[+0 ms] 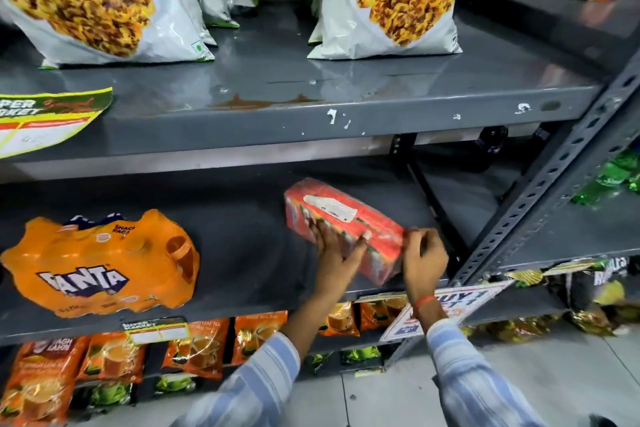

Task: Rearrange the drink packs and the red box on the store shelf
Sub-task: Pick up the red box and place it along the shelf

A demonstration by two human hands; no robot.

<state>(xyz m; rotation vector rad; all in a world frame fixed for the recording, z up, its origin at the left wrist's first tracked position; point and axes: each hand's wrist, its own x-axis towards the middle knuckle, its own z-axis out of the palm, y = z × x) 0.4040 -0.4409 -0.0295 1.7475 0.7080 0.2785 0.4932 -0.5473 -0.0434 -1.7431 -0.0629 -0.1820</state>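
Item: red box [346, 229], lying tilted on the middle shelf [242, 239], right part | Left hand [334, 253]: you are laying spread fingers [320, 230] over its near side | Right hand [424, 256]: you are pinching its near right corner | Orange Fanta drink pack [100, 263]: lying well apart at the shelf's left.

My left hand [334, 253] sits at centre frame, fingers spread flat, thumb out to the right. My right hand [425, 258] is just to its right, fingers curled in, a red thread at the wrist. Both forearms rise from the lower edge in striped sleeves [464, 367].
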